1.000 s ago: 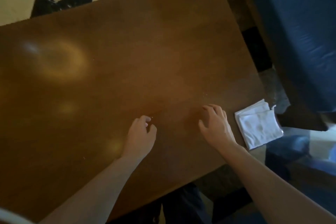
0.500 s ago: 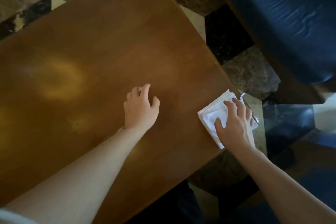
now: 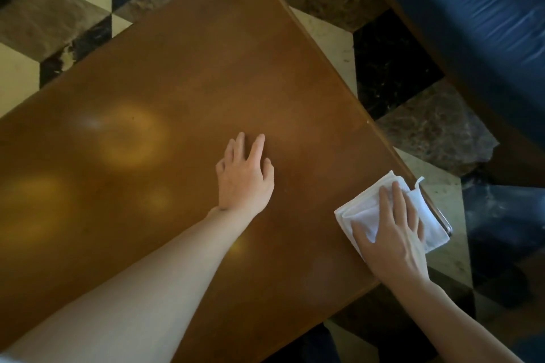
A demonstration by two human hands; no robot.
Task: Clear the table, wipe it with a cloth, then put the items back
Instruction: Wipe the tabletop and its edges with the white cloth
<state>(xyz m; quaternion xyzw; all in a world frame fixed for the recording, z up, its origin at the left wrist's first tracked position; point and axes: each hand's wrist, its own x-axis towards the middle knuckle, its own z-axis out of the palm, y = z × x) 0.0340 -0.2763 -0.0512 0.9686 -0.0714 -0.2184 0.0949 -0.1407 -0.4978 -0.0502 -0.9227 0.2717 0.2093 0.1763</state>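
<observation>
A brown wooden table [image 3: 182,74] fills most of the view, its top bare. A folded white cloth [image 3: 367,211] lies at the table's right edge, partly hanging over it. My right hand [image 3: 389,233] lies flat on the cloth with fingers straight and spread, pressing it down. My left hand [image 3: 244,174] rests palm down on the table's middle, fingers straight, holding nothing.
A dark blue upholstered seat [image 3: 472,18] with a wooden frame stands to the right of the table. The floor [image 3: 59,15] around is patterned in cream, brown and black tiles. A narrow gap separates table and seat.
My right hand moved right onto the cloth and now lies flat on it. My left hand went from loosely curled to flat on the tabletop. The view shifted.
</observation>
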